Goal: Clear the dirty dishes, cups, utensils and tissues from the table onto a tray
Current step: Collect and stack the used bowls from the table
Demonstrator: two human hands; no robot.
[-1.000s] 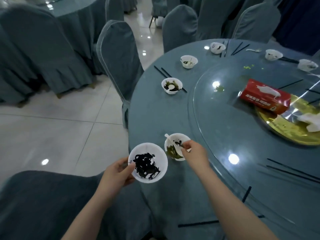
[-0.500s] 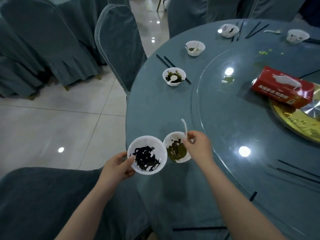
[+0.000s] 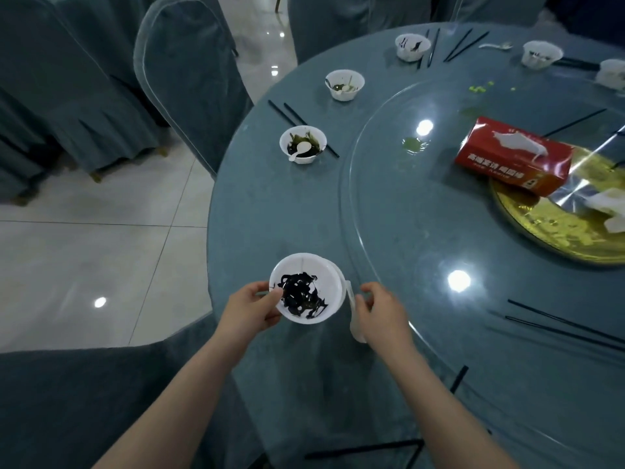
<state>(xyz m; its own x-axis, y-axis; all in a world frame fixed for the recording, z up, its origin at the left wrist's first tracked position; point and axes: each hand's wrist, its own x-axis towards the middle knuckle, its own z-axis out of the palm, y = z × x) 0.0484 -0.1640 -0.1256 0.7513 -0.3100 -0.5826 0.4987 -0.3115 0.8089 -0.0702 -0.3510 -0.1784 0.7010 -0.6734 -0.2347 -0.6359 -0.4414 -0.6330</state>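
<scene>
Two white bowls sit one inside the other at the near edge of the table (image 3: 270,211): the top bowl (image 3: 306,287), smeared with dark leftovers, hides all but a sliver of rim of the lower bowl (image 3: 333,265). At its left rim the left hand (image 3: 248,309) pinches it, thumb inside over the food. Just right of the stack, the right hand (image 3: 380,314) curls its fingers round a white spoon (image 3: 353,311), whose bowl end pokes out pale and blurred below the palm. Further along the left edge stands a bowl with a spoon (image 3: 302,144) beside black chopsticks (image 3: 297,125). More bowls at the far edge are too small to read. On the glass turntable (image 3: 389,214) a red tissue box (image 3: 510,155) leans on a gold platter (image 3: 558,238), cut off at the right of the view
</scene>
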